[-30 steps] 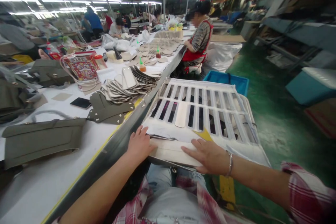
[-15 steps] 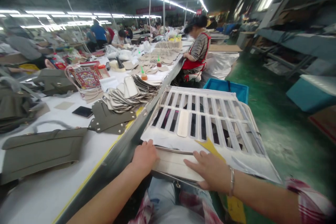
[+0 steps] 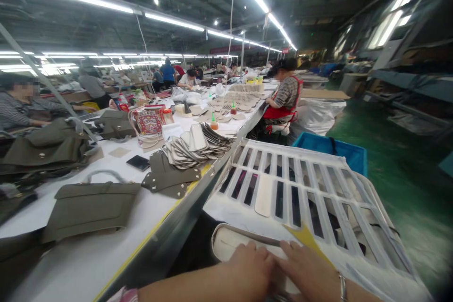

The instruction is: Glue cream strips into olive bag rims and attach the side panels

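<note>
Both hands lay flat, fingers spread, on a cream panel [image 3: 226, 245] just before the slotted rack [image 3: 300, 184]: left hand [image 3: 249, 271] beside right hand [image 3: 309, 271], touching. A yellow strip [image 3: 306, 238] lay by the right hand.

L hand [image 3: 253, 269] & R hand [image 3: 311, 271] palms down, touching, fingers spread flat, forearms converging.

Bare bench [image 3: 71, 259] lay open beside the left hand [image 3: 247, 271], while olive bags [image 3: 90, 207], stacked pieces [image 3: 193, 146] and a slatted rack [image 3: 300, 188] crowded the space beyond.
</note>
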Demonstrator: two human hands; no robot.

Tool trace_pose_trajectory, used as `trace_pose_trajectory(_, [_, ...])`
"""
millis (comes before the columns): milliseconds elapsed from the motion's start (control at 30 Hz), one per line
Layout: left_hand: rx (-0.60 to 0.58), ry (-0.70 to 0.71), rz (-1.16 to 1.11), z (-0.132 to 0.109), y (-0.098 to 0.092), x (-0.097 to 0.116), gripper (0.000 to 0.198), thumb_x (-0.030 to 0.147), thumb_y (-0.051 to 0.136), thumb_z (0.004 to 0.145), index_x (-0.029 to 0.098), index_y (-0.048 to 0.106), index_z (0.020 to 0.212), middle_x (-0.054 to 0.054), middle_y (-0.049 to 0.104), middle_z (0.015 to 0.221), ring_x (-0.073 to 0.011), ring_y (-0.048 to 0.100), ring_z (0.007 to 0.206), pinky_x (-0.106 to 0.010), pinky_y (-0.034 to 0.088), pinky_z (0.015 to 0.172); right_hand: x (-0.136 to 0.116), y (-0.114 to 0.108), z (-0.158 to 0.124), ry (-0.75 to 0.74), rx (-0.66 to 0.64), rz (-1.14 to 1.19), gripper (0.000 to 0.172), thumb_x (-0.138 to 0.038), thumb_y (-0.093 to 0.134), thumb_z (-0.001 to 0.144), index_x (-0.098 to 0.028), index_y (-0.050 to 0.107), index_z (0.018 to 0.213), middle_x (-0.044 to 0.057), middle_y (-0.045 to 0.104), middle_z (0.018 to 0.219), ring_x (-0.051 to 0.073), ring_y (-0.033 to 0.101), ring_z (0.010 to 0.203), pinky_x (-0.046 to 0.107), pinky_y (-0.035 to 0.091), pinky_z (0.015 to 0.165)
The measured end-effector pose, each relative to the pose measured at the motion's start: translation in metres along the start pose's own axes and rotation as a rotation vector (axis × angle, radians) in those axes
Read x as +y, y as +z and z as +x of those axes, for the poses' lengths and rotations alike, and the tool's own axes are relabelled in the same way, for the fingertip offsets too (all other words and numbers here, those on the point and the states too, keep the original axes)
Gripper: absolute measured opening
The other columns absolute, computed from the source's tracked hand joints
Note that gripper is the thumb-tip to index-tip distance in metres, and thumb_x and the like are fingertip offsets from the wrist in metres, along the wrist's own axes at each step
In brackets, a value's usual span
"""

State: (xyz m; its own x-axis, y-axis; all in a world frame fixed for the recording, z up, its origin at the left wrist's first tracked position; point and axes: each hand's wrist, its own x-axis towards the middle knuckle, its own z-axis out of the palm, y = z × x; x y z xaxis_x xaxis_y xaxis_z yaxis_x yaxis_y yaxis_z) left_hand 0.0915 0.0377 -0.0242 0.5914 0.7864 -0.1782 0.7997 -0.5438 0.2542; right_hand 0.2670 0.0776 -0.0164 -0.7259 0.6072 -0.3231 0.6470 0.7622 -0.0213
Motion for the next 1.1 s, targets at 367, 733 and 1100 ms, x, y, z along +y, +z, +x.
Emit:
trace_pose_trajectory(367, [0.019, 0.064, -0.026, -0.012, 0.008, -0.009, 0.08, 0.06, 0.057, 0.069, 0.02, 0.031, 0.133, -0.008, 0.054, 0.112, -0.0278, 0.048, 0.097, -0.045, 0.045, 0.078, 0.066, 0.026, -0.031, 0.587, -0.243, 1.418, 0.056, -0.027, 0.034, 0.083, -0.015, 0.024, 0.137, 0.006, 0.063, 0.068, 0.016, 0.063, 0.059, 0.028, 0.052, 0.054])
trace_pose_trajectory(733, [-0.026, 0.101, 0.108, -0.005, 0.013, -0.008, 0.063, 0.04, 0.054, 0.079, 0.03, 0.029, 0.136, -0.005, 0.048, 0.121, -0.025, 0.041, 0.104, -0.04, 0.037, 0.082, 0.067, 0.048, -0.036, 0.435, -0.324, 1.353, 0.061, -0.02, 0.048, 0.078, -0.017, 0.029, 0.136, -0.005, 0.053, 0.054, 0.009, 0.05, 0.039, 0.018, 0.04, 0.039])
trace_pose_trajectory(1100, [-0.235, 0.169, 0.107, 0.017, -0.003, -0.014, 0.063, 0.048, 0.055, 0.076, 0.032, 0.035, 0.134, -0.004, 0.047, 0.119, -0.0237, 0.043, 0.102, -0.037, 0.037, 0.088, 0.07, 0.044, -0.039, 0.401, -0.212, 1.341, 0.066, -0.011, 0.042, 0.064, -0.017, 0.046, 0.129, -0.009, 0.047, 0.043, 0.007, 0.043, 0.032, 0.015, 0.032, 0.032])
